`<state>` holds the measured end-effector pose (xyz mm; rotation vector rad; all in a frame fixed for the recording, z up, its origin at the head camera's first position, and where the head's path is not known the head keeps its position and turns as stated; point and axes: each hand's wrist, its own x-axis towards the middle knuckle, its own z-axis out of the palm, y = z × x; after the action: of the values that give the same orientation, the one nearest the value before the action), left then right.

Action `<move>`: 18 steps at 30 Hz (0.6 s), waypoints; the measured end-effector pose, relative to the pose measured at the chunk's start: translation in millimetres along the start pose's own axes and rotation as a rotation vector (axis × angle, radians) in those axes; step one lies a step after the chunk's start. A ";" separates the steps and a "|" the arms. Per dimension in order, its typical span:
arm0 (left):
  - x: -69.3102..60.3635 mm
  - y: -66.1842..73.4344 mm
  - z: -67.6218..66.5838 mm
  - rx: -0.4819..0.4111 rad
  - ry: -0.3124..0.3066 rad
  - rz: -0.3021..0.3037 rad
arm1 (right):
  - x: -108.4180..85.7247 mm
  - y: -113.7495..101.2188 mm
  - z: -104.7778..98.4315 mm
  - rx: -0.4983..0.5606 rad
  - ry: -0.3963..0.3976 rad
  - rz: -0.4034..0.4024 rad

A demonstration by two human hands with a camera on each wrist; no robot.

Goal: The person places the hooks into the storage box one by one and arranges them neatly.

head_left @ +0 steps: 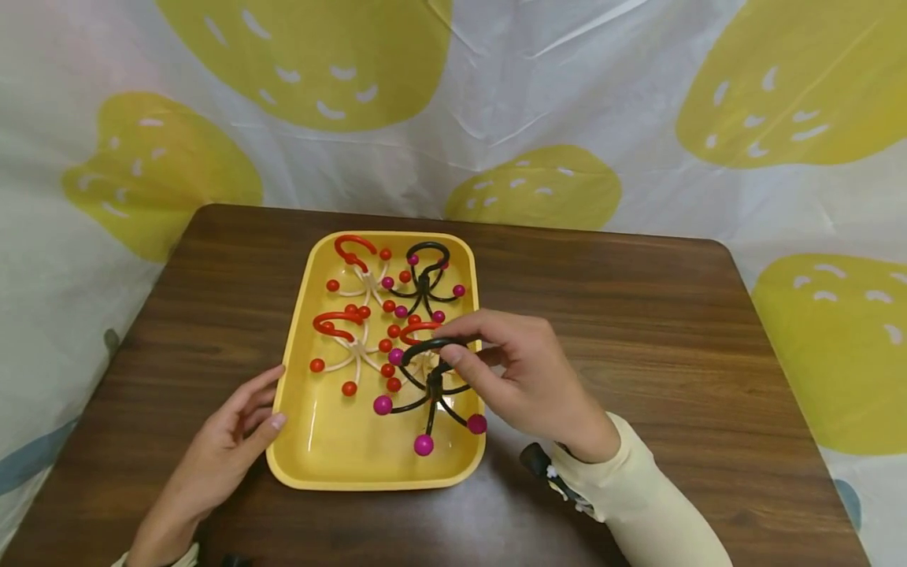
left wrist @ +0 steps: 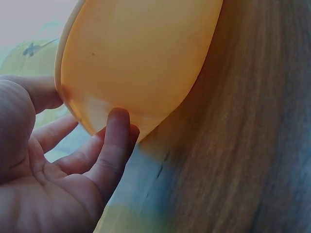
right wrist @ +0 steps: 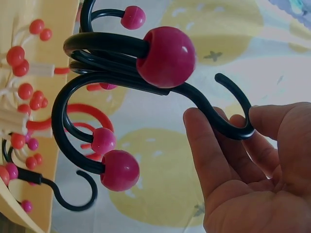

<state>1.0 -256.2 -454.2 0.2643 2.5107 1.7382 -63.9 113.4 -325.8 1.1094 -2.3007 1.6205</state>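
Note:
My right hand (head_left: 524,378) pinches the curved top of a black multi-arm hanging hook (right wrist: 124,73) with magenta ball tips, between thumb and fingers. In the head view, that hook is over the right side of a yellow tray (head_left: 340,457). My left hand (head_left: 220,441) touches the tray's left side; in the left wrist view its fingertips rest against the outer wall (left wrist: 146,58), with the thumb by the rim. Inside the tray lie a second black hook (head_left: 424,283) and white hooks with red tops (head_left: 357,346), one partly hidden behind the held hook.
The tray rests on a dark wood-grain table (head_left: 609,307). A white curtain (head_left: 496,102) with yellow fruit shapes hangs behind it. A black device (head_left: 546,465) is by the right sleeve (head_left: 652,496).

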 end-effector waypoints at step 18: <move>0.2 1.1 0.3 -0.005 0.005 0.003 | -0.3 19.4 37.7 0.065 -0.134 0.034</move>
<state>1.0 -255.5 -453.2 0.2634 2.5103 1.7486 -64.3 84.5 -356.8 1.2354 -2.3768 1.6933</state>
